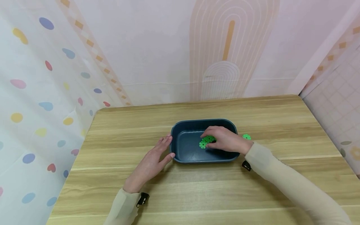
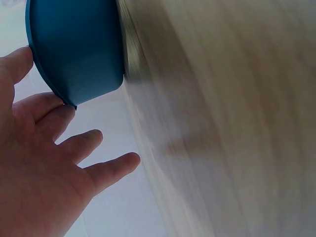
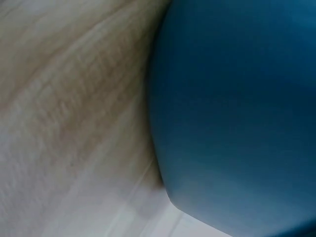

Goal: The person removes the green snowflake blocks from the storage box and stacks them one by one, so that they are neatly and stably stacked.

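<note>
A dark blue rectangular tub (image 1: 185, 147) with rounded corners stands on the wooden table. My left hand (image 1: 150, 162) rests its thumb and fingertips on the tub's left rim, its other fingers spread; in the left wrist view, those fingertips (image 2: 57, 116) lie right at the rim. Inside the tub, toward its right half, my right hand (image 1: 223, 139) reaches over the right wall. Its fingers and thumb curl round several green notched plastic discs (image 1: 203, 144), partly hidden by the hand. The right wrist view has only the tub's outer wall (image 3: 237, 113), without the hand.
Another green notched disc (image 1: 246, 137) lies on the table just right of the tub, close to my right wrist. The wooden table (image 1: 126, 125) reaches back to a patterned curtain (image 1: 157, 56), with more printed cloth at both sides.
</note>
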Motion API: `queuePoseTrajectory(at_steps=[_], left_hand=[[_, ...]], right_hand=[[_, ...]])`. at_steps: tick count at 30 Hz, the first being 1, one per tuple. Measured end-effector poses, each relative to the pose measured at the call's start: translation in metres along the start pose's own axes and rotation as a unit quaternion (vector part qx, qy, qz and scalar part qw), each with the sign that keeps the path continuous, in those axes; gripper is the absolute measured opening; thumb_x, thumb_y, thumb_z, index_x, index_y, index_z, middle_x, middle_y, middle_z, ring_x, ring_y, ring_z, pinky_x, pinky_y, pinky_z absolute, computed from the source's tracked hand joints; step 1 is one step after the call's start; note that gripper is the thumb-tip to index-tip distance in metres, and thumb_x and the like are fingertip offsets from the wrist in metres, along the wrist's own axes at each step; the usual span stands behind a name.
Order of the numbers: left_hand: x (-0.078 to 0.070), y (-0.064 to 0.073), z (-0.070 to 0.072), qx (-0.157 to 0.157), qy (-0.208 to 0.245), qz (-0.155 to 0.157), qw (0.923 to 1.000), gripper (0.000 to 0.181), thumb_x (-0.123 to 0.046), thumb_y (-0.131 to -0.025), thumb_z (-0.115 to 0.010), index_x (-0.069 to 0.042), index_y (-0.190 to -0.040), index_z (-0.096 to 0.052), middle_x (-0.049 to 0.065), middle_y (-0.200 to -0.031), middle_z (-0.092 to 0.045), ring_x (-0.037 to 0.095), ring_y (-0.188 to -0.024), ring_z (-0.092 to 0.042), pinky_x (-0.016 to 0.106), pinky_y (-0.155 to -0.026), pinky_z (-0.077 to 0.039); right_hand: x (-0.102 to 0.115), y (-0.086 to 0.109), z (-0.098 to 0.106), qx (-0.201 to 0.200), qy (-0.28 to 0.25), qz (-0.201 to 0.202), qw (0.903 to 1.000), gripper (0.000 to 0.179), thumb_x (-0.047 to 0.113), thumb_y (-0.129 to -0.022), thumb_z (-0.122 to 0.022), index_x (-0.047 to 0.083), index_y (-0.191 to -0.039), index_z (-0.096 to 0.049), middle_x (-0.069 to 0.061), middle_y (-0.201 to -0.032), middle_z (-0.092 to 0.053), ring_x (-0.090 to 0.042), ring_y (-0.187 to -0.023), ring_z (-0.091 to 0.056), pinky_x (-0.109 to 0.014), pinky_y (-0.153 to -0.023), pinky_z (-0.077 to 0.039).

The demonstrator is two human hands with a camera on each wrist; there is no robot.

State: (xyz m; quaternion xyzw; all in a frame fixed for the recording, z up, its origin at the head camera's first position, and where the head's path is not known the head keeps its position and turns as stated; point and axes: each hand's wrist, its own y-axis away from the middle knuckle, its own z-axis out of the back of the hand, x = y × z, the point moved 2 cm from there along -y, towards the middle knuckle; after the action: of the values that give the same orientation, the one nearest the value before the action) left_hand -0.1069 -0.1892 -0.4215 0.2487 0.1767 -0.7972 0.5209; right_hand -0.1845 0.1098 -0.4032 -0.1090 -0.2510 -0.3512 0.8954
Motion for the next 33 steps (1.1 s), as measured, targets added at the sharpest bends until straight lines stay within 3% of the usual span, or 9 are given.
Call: queuePoseTrajectory(at_steps=[14, 33], left_hand=[[-0.001, -0.001, 0.002, 0.006, -0.002, 0.000, 1.0000, 0.069, -0.045, -0.108, -0.053, -0.015, -0.164, -0.028, 0.000, -0.170, -0.023, 0.032, -0.156, -0.020, 0.057, -0.122, -0.026], [0.000, 0.000, 0.002, 0.006, -0.002, 0.003, 1.0000, 0.069, -0.046, -0.108, -0.053, -0.015, -0.164, -0.029, 0.003, -0.170, -0.024, 0.030, -0.157, -0.020, 0.055, -0.122, -0.026]], right_hand=[[-0.004, -0.008, -0.007, 0.026, 0.021, 0.005, 0.9994, 0.038, 0.021, -0.093, -0.081, 0.007, -0.127, -0.073, -0.007, -0.128, -0.066, -0.025, -0.117, -0.062, -0.044, -0.100, -0.052], [-0.006, -0.014, -0.013, 0.037, 0.047, 0.008, 0.9982, 0.036, 0.020, -0.089, -0.084, 0.009, -0.122, -0.075, -0.005, -0.125, -0.064, -0.023, -0.115, -0.060, -0.042, -0.099, -0.052]])
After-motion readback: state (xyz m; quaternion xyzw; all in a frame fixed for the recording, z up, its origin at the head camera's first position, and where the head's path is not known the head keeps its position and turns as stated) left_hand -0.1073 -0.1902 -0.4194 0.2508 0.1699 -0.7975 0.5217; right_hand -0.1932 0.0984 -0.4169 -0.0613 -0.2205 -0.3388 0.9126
